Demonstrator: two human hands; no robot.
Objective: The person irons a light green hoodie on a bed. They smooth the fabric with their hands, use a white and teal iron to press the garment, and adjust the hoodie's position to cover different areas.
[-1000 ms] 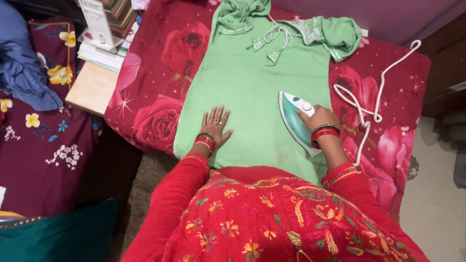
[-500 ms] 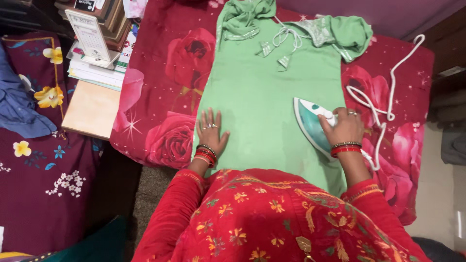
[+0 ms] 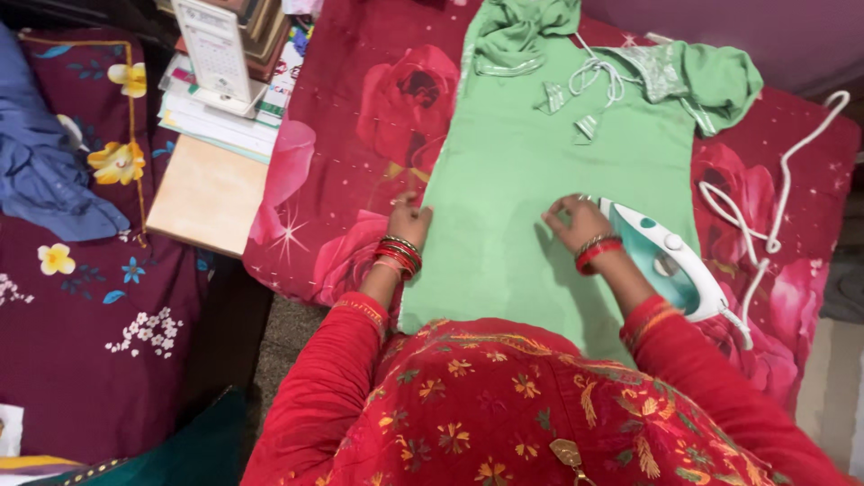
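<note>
A light green garment (image 3: 540, 171) lies flat on a red rose-print cloth (image 3: 360, 117), its sleeves and drawstrings bunched at the far end. My left hand (image 3: 408, 223) is curled on the garment's left edge and grips the fabric. My right hand (image 3: 576, 223) rests on the middle of the garment, fingers bent with their tips on the cloth and holding nothing. A white and teal iron (image 3: 670, 264) sits flat on the garment's right side, just right of my right wrist and free of my hand.
The iron's white cord (image 3: 776, 189) loops over the red cloth at the right. A stack of books with a desk calendar (image 3: 220, 54) and a pale board (image 3: 207, 193) lie at the left, beside a maroon floral sheet (image 3: 90, 306) with blue cloth (image 3: 45, 171).
My right hand let go of the iron and moved left onto the garment. My left hand went from lying flat to curled on the garment's edge. The view shifted left.
</note>
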